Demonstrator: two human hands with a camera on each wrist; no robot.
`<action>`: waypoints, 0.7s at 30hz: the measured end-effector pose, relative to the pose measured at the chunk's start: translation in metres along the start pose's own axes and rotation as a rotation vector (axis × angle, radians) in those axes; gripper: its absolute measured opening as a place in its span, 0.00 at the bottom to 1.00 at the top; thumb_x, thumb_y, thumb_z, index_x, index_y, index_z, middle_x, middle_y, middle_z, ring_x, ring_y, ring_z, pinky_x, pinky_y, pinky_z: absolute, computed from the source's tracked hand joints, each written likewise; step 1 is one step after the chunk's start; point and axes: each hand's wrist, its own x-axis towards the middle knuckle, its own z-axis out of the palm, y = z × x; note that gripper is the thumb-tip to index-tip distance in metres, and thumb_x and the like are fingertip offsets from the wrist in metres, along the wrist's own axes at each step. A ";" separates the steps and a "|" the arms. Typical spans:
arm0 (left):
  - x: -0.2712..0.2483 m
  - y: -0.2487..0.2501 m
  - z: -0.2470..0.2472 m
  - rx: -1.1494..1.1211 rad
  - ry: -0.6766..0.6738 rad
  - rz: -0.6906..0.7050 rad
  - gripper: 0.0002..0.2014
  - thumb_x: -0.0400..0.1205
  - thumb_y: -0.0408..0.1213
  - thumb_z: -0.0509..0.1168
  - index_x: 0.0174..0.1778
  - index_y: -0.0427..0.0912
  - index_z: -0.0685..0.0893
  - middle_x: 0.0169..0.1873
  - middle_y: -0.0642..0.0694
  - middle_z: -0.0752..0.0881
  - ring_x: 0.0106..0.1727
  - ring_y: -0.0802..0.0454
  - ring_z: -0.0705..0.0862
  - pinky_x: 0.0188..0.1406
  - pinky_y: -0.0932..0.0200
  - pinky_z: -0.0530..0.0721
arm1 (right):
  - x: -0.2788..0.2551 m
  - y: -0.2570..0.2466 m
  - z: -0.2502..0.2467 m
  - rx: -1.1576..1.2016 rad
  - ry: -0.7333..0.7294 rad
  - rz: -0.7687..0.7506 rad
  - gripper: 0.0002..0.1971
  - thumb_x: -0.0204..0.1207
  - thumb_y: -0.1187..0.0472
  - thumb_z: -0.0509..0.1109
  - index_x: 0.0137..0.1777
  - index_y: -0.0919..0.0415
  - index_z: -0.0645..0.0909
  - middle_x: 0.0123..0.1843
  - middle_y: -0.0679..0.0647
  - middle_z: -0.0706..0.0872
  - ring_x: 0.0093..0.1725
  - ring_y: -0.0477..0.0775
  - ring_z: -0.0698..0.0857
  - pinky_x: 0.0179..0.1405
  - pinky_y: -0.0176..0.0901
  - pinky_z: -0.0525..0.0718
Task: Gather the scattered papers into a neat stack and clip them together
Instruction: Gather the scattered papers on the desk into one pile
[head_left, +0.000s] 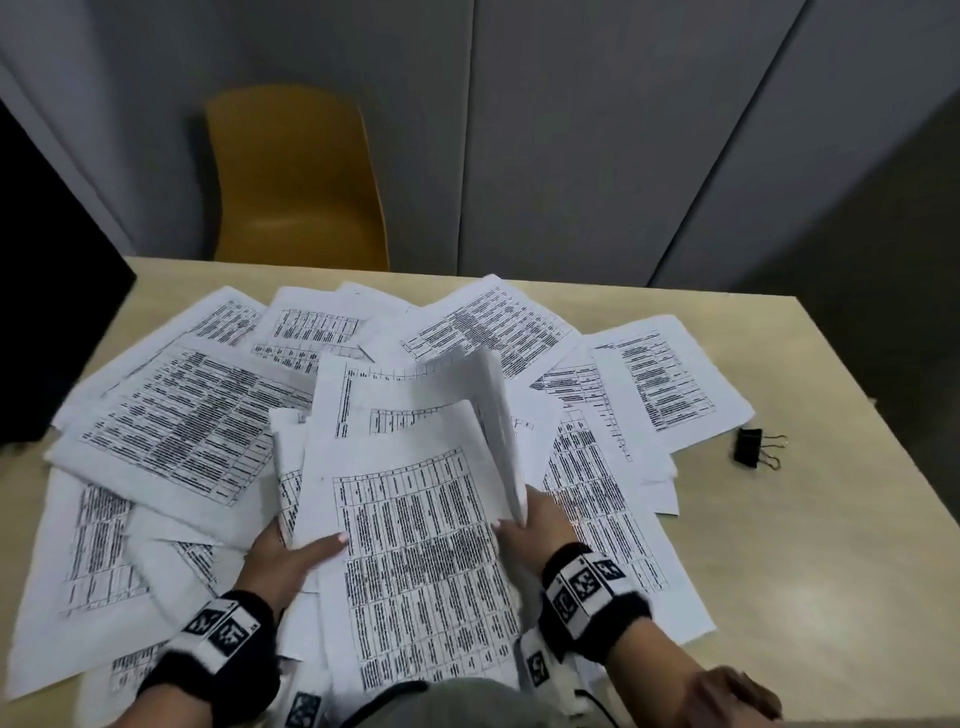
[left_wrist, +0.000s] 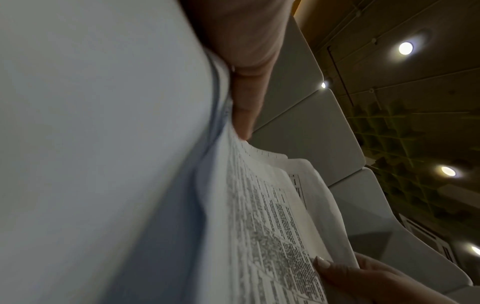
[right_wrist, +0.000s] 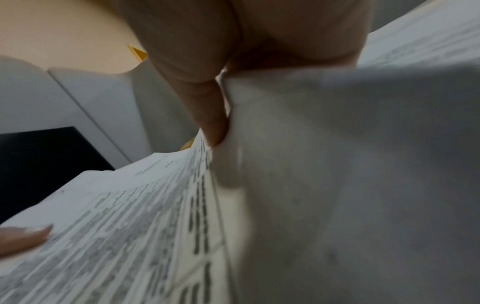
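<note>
Left hand (head_left: 291, 558) pinches the left edge of a partial stack of papers (head_left: 415, 545), thumb on top, steadying it. Right hand (head_left: 535, 525) grips the stack's right edge, curling several sheets upward, likely to square them. Loose sheets (head_left: 176, 415) fan out beyond both hands on the table (head_left: 831, 571). Binder clip (head_left: 753, 448) waits far right of the right hand, untouched.

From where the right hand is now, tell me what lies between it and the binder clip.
Nothing upright blocks the way. The right hand grips the lifted sheets; loose papers lie flat between it and the binder clip, which sits apart on the bare table.
</note>
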 end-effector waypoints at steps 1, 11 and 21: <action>0.000 -0.001 0.000 0.031 0.006 0.003 0.26 0.69 0.23 0.74 0.64 0.34 0.79 0.55 0.35 0.87 0.57 0.38 0.85 0.66 0.38 0.77 | 0.001 0.000 0.001 -0.013 -0.019 -0.009 0.16 0.77 0.60 0.68 0.63 0.63 0.74 0.53 0.57 0.85 0.45 0.53 0.85 0.30 0.31 0.81; -0.004 -0.007 -0.007 -0.010 0.032 -0.024 0.25 0.76 0.26 0.68 0.70 0.35 0.74 0.60 0.37 0.83 0.58 0.43 0.79 0.70 0.43 0.68 | 0.075 0.029 -0.111 0.068 0.546 0.293 0.23 0.72 0.56 0.72 0.66 0.60 0.74 0.67 0.70 0.76 0.65 0.70 0.78 0.65 0.55 0.76; 0.001 -0.007 -0.016 -0.202 0.060 -0.127 0.22 0.77 0.22 0.63 0.68 0.31 0.74 0.61 0.30 0.81 0.55 0.37 0.80 0.68 0.40 0.71 | 0.128 -0.038 -0.100 0.395 0.241 0.215 0.16 0.72 0.60 0.71 0.47 0.76 0.83 0.30 0.60 0.84 0.35 0.61 0.83 0.45 0.56 0.85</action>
